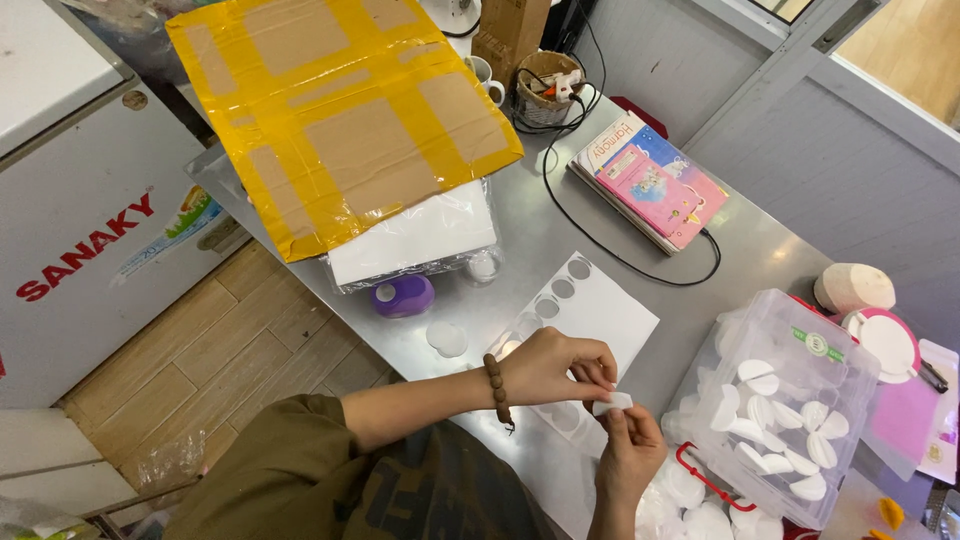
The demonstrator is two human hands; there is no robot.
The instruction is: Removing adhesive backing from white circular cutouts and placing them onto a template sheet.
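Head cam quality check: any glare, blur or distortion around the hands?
Head view: even, soft light, faint shadows; mild sheen on the steel table, no blown glare. Both hands, left hand and right hand, and the white round piece between them are sharp. Wide-angle bending shows at the edges; the clear plastic box looks hazy.

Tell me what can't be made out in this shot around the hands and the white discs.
All head view:
- White disc: both the left hand and right hand pinch it; fingers cover most of it.
- White sheet with punched holes: its near end is hidden behind the hands.
- Loose discs: cut off by the bottom edge.
- Clear plastic box: cloudy walls blur the discs inside.
- Purple punch: too small for details.
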